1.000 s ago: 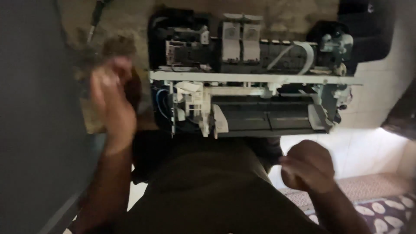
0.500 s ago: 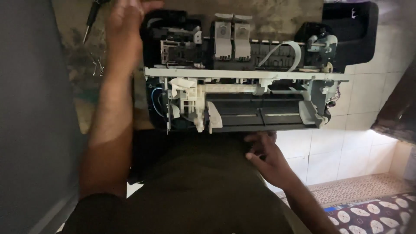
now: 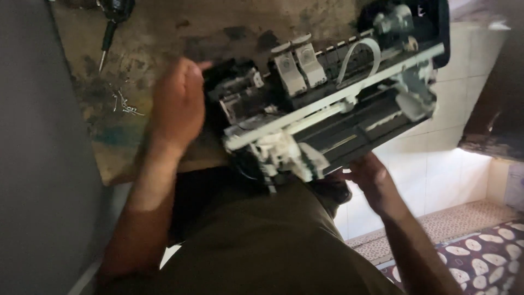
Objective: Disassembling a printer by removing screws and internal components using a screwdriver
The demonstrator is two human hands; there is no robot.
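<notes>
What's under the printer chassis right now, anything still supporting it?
The printer chassis is tilted. The right hand is beneath its near edge and the left hand grips its left end. Behind lies a stained worktop. Whether the far edge touches it is hidden.

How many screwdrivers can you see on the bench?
1. The screwdriver lies at the bench's top left corner, beyond the left hand, near some loose screws. Others may be hidden behind the printer.

Opened printer [image 3: 333,104] tilted over worktop [image 3: 164,43] edge, ctr to 2 o'clock. Left hand [image 3: 177,106] on its 9 o'clock end, right hand [image 3: 368,175] under 5 o'clock side. Screwdriver [image 3: 112,22] at 11 o'clock, loose screws [image 3: 124,104] just below.
</notes>
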